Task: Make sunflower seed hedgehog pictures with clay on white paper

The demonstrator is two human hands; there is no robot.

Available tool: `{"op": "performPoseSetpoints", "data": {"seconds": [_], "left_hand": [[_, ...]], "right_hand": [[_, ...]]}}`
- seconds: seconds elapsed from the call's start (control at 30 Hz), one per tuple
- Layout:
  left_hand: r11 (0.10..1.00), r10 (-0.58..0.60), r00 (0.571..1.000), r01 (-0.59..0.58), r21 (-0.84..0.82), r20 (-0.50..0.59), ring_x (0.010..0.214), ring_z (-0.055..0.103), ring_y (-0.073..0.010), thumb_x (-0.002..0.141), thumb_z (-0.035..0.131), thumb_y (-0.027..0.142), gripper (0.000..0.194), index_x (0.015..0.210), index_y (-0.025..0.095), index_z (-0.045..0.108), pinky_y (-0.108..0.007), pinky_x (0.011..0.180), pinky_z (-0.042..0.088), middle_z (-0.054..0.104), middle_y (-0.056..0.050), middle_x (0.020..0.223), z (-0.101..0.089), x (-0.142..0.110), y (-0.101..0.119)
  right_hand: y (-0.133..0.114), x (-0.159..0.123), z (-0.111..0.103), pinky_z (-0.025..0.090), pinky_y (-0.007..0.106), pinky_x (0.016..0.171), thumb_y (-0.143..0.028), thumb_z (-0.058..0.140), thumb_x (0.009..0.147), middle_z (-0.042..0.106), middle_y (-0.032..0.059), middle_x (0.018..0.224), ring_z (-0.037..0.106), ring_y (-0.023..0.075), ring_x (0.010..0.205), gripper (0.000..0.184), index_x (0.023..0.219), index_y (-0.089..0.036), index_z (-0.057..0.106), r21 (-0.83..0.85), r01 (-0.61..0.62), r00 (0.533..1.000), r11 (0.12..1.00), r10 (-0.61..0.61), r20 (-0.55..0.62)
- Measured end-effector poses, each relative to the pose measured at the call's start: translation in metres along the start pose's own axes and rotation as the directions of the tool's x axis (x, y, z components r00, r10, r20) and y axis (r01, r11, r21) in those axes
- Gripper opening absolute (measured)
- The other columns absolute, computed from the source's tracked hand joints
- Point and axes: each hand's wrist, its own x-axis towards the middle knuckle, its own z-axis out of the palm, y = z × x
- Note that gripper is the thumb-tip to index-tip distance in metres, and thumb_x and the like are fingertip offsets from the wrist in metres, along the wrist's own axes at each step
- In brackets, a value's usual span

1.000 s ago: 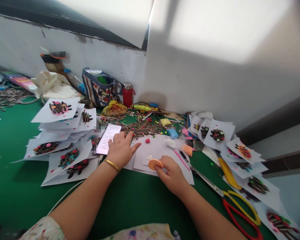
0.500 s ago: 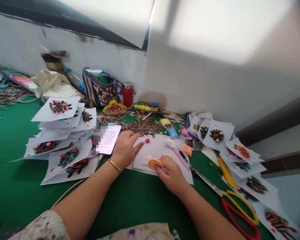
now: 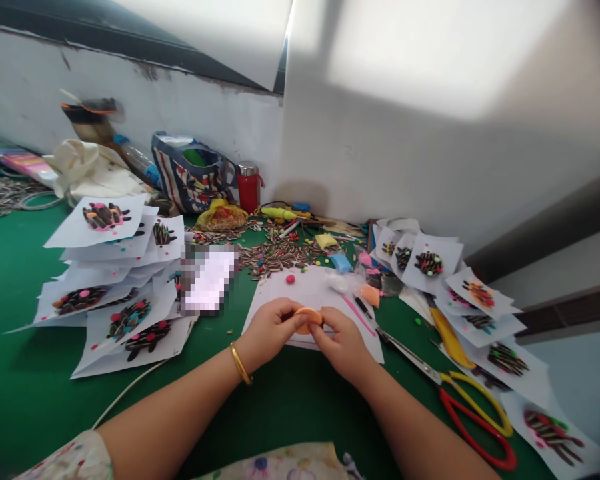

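Note:
A flat, round piece of orange modelling clay (image 3: 309,316) is pinched between both hands above the white paper sheets (image 3: 270,293). My left hand (image 3: 273,332), with a gold bangle at the wrist, grips its left edge between thumb and fingers. From the other side my right hand (image 3: 344,343) holds its right edge the same way. A small red clay ball (image 3: 291,279) lies on the paper beyond the hands. A pink clay strip (image 3: 359,316) and a lump of white clay (image 3: 337,284) rest to the right.
On the left stand stacked cards with seed pictures (image 3: 105,220); more cards (image 3: 507,360) spread at right. Large scissors (image 3: 430,373) lie right of my hand. A phone, blurred over (image 3: 210,280), is at left. Sunflower seeds (image 3: 275,257), a red flask (image 3: 249,189) and a striped bag (image 3: 193,177) are behind.
My left hand has left the phone, moved right and taken hold of the orange clay disc. My right hand has kept its grip. The view has shifted slightly to the right.

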Motion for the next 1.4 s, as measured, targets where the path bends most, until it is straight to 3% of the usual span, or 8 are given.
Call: {"op": "performPoseSetpoints", "data": {"seconds": [0.33, 0.47, 0.63, 0.73, 0.83, 0.93, 1.13, 1.4], "left_hand": [[0.987, -0.127, 0.992, 0.128, -0.095, 0.014, 0.072, 0.062, -0.0175, 0.081, 0.062, 0.048, 0.033, 0.077, 0.016, 0.07, -0.027, 0.066, 0.05, 0.069, -0.003, 0.074, 0.0001, 0.001, -0.0005], [0.994, -0.07, 0.997, 0.069, -0.087, -0.01, 0.08, 0.065, -0.019, 0.08, 0.064, 0.045, 0.03, 0.087, 0.017, 0.072, -0.03, 0.074, 0.052, 0.073, -0.005, 0.087, -0.0011, 0.0019, -0.0015], [0.997, -0.056, 0.997, 0.053, -0.047, -0.062, 0.076, 0.064, -0.0183, 0.083, 0.061, 0.038, 0.025, 0.074, 0.018, 0.071, -0.03, 0.074, 0.052, 0.071, -0.004, 0.078, -0.0025, 0.0029, -0.0035], [0.996, -0.067, 0.996, 0.064, -0.057, -0.058, 0.082, 0.065, -0.0187, 0.084, 0.061, 0.038, 0.024, 0.089, 0.018, 0.073, -0.031, 0.077, 0.052, 0.072, -0.005, 0.087, -0.0014, 0.001, -0.003], [0.999, 0.037, 0.999, -0.036, 0.01, -0.028, 0.083, 0.064, -0.0174, 0.084, 0.064, 0.038, 0.031, 0.107, 0.02, 0.071, -0.029, 0.074, 0.052, 0.069, -0.006, 0.094, 0.0006, -0.0024, -0.0005], [0.987, 0.134, 0.991, -0.135, 0.091, 0.017, 0.081, 0.062, -0.0161, 0.085, 0.064, 0.034, 0.018, 0.095, 0.022, 0.074, -0.028, 0.075, 0.05, 0.069, -0.004, 0.087, 0.0019, -0.0044, 0.0013], [0.999, 0.031, 0.997, -0.03, 0.015, -0.077, 0.079, 0.064, -0.0156, 0.086, 0.063, 0.034, 0.019, 0.093, 0.019, 0.071, -0.027, 0.072, 0.05, 0.072, -0.004, 0.088, 0.003, -0.0038, 0.0009], [0.999, 0.042, 0.998, -0.041, 0.016, -0.051, 0.078, 0.065, -0.0148, 0.087, 0.061, 0.031, 0.017, 0.087, 0.019, 0.073, -0.025, 0.073, 0.05, 0.072, -0.002, 0.083, 0.0044, -0.0041, -0.002]], "right_hand": [[0.0021, -0.0004, -0.0023, 0.043, 0.028, 0.069, -0.032, 0.051, 0.093, 0.063, 0.0017, 0.078, 0.058, 0.017, 0.076, 0.021, 0.081, -0.02, 0.063, 0.071, -0.04, 0.999, 0.997, 0.039, 0.019], [0.003, -0.0002, -0.0022, 0.041, 0.028, 0.067, -0.03, 0.05, 0.092, 0.061, 0.0009, 0.073, 0.056, 0.0163, 0.072, 0.023, 0.075, -0.019, 0.061, 0.039, -0.054, 0.998, 0.998, 0.054, 0.011], [0.0032, -0.0011, -0.0014, 0.041, 0.028, 0.067, -0.033, 0.054, 0.09, 0.061, 0.0013, 0.076, 0.056, 0.0169, 0.074, 0.019, 0.079, -0.019, 0.061, 0.055, -0.051, 0.998, 0.997, 0.048, 0.041], [0.002, -0.0011, -0.0009, 0.042, 0.028, 0.07, -0.034, 0.055, 0.091, 0.063, 0.0019, 0.081, 0.058, 0.0174, 0.078, 0.018, 0.083, -0.02, 0.062, 0.067, -0.061, 0.997, 0.996, 0.058, 0.055], [0.0004, -0.0005, 0.0005, 0.042, 0.028, 0.069, -0.028, 0.054, 0.09, 0.063, 0.0011, 0.076, 0.057, 0.0171, 0.075, 0.017, 0.077, -0.02, 0.06, 0.021, -0.05, 0.997, 0.999, 0.048, 0.064], [-0.0014, -0.0003, 0.0017, 0.041, 0.028, 0.066, -0.023, 0.056, 0.086, 0.059, 0.0002, 0.07, 0.055, 0.0166, 0.071, 0.016, 0.071, -0.02, 0.056, -0.036, -0.021, 0.998, 0.999, 0.023, 0.053], [-0.0029, -0.0019, -0.0011, 0.045, 0.027, 0.071, -0.027, 0.051, 0.091, 0.065, 0.001, 0.083, 0.059, 0.0167, 0.079, 0.012, 0.086, -0.02, 0.06, 0.109, -0.087, 0.996, 0.99, 0.087, 0.0], [-0.0013, -0.0036, -0.003, 0.045, 0.026, 0.072, -0.033, 0.05, 0.094, 0.064, 0.0015, 0.085, 0.059, 0.0165, 0.08, 0.018, 0.09, -0.02, 0.062, 0.14, -0.076, 0.996, 0.987, 0.082, -0.037]]}}
